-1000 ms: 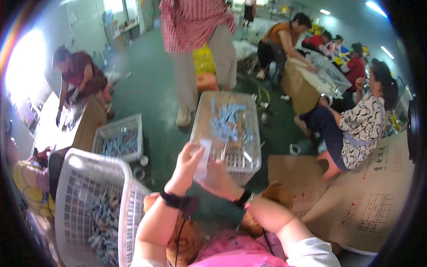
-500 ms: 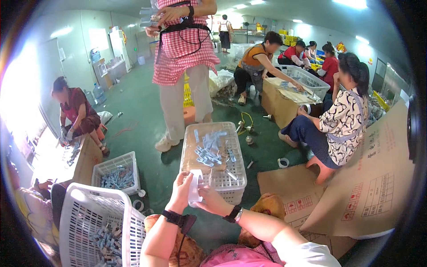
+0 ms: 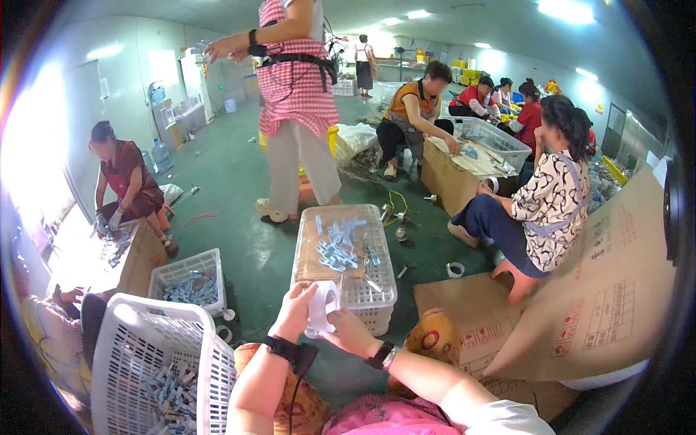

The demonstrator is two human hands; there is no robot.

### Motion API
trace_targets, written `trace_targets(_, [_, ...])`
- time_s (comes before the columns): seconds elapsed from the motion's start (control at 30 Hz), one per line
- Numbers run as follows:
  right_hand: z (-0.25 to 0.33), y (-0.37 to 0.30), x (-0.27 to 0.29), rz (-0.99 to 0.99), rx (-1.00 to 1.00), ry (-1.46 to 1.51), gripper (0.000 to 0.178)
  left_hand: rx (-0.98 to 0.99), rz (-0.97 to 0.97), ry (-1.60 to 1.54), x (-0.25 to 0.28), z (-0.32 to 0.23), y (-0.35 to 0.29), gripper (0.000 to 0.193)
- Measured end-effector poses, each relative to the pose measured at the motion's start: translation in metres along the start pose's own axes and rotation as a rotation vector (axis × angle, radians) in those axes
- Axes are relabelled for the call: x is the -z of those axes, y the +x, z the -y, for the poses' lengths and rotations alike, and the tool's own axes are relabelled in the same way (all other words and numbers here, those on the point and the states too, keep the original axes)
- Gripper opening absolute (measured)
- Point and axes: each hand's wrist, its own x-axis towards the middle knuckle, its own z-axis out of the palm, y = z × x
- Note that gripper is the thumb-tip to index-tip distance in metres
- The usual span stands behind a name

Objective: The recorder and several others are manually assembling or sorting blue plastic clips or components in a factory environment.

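A roll of white tape (image 3: pixel 317 313) is between my two hands, close above the near end of a white plastic crate (image 3: pixel 386 293). My left hand (image 3: pixel 294 310) grips the roll at its left side. From the right, my right hand (image 3: pixel 351 333) has its fingers bent against the roll's lower right edge; the fingertips are partly hidden. On the crate top lies a cardboard sheet (image 3: pixel 308 250) with several small light-blue strip-shaped pieces (image 3: pixel 341 246) heaped on it. One thin pale piece (image 3: pixel 373 285) lies nearer to my right hand.
At my left stand a large white basket (image 3: pixel 138 322) and a smaller white crate (image 3: pixel 221 286), both holding blue-grey pieces. Cardboard sheets (image 3: pixel 573 319) spread at my right. A person in a checked apron (image 3: pixel 297 94) stands beyond the crate; others sit around. Another tape roll (image 3: pixel 455 270) lies on the floor.
The standing person has turned toward the left, one arm stretched out. In my hands the tape roll has tilted so its hole shows more.
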Motion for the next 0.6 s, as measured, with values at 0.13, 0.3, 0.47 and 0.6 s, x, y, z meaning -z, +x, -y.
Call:
trace_targets(0.13, [0.002,-0.008,-0.009,-0.026,0.028,-0.040,0.031,0.011,0.025,0.017,0.003,0.002,0.000,0.018])
trace_targets(0.3, [0.006,-0.013,0.001,-0.011,0.037,-0.118,0.029,0.046,0.036,0.098,-0.002,-0.005,-0.007,0.016])
trace_targets(0.47, [0.016,-0.007,0.007,-0.004,0.040,-0.161,0.031,0.039,0.074,0.034,0.004,-0.004,-0.003,0.017])
trace_targets(0.6, [0.018,-0.006,0.009,0.014,0.037,-0.170,0.033,0.029,0.074,0.009,0.004,-0.005,-0.003,0.016])
